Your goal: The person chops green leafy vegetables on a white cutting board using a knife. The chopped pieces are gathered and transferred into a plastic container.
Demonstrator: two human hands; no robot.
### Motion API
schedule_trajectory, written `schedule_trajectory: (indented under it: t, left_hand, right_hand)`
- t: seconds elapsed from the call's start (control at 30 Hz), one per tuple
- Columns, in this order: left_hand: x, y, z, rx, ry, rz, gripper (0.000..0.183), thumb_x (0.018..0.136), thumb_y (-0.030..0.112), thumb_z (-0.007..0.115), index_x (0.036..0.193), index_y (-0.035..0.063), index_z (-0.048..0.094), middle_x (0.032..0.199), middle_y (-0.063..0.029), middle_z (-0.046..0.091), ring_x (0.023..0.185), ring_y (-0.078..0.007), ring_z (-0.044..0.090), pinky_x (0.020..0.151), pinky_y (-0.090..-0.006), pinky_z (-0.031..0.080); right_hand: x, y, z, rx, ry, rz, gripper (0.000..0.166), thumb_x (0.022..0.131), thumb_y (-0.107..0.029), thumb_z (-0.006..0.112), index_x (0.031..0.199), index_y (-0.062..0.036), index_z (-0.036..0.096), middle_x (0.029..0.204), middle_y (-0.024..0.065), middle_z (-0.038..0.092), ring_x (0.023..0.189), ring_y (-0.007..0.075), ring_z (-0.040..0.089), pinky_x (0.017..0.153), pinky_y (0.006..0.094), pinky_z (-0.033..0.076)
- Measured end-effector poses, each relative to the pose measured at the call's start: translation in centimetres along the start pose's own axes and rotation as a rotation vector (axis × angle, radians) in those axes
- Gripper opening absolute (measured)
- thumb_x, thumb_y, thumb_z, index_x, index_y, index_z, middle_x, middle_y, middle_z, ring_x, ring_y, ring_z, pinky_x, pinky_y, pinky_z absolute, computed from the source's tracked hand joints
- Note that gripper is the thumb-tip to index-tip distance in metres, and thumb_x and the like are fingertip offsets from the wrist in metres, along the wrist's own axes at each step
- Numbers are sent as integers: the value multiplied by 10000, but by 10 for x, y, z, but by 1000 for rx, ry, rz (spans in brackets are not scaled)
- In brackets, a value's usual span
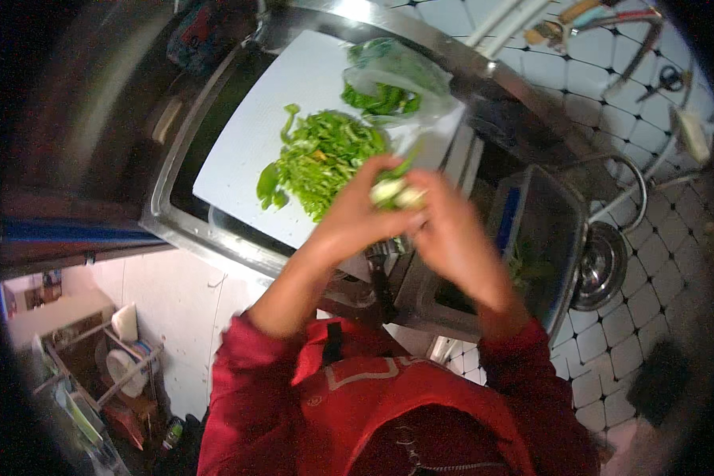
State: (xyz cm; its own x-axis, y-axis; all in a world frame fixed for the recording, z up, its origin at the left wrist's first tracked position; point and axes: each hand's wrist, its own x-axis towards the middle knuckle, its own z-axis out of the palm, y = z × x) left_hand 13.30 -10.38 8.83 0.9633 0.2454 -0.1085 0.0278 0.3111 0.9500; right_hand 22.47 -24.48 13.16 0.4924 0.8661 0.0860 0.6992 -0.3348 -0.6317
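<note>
My left hand [357, 208] is closed around a small bunch of leafy green stalks [395, 189], whose pale cut ends face me. My right hand [446, 220], blurred, touches the same bunch from the right, its fingers curled at the stalk ends; whether it grips them is unclear. Below and beyond the hands lies a white cutting board [244, 149] with a heap of chopped green leaves [327, 154]. At the board's far right corner rests a clear plastic bag [398, 77] with more greens in it.
The board lies across a stainless steel sink [214, 253]. At the right are a clear plastic container [547, 232] holding some greens, a curved metal faucet [636, 184] and a round metal lid or dish [604, 268]. A dark-handled utensil [381, 285] lies close to my body.
</note>
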Motion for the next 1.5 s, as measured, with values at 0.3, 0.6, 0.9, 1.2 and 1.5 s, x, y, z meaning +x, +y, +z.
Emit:
schedule_trajectory:
  t: [0.3,0.6,0.9,1.2,1.5]
  left_hand:
    - [-215,-33,-60,-234,262,-328,704,751,74,763,1333,43,367,1029,-76,582,874,-149,588,714,-270,514]
    - [-363,-41,-161,-333,396,-98,552,831,144,722,1288,58,423,948,-44,607,760,-107,587,594,-233,509]
    - [-535,-34,-272,-662,811,221,482,807,136,672,1239,40,481,949,-101,613,745,-175,606,533,-261,488]
    - [-626,-77,-353,-828,1198,371,443,860,125,616,1266,41,462,1005,-103,585,811,-207,633,575,-290,512]
    - [-687,-128,-441,-1026,1539,452,378,895,103,560,1243,-6,460,962,-131,572,803,-256,635,543,-295,513]
  right_hand:
    - [-59,-94,126,171,-450,-298,371,858,-104,572,1198,-11,456,1076,232,567,869,413,624,715,478,509]
    - [-25,-258,219,41,-644,-639,379,777,-158,704,1088,-65,508,881,167,634,793,364,640,646,445,513]
    - [6,-415,358,435,-866,-743,181,840,-93,665,1012,-43,644,831,115,632,739,258,664,654,335,517]
    - [64,-431,446,308,-945,-541,271,928,-163,539,742,14,628,636,112,620,594,189,637,570,318,489]
    - [108,-432,543,291,-1022,-547,38,843,14,566,877,8,550,711,70,553,604,131,599,561,279,478]
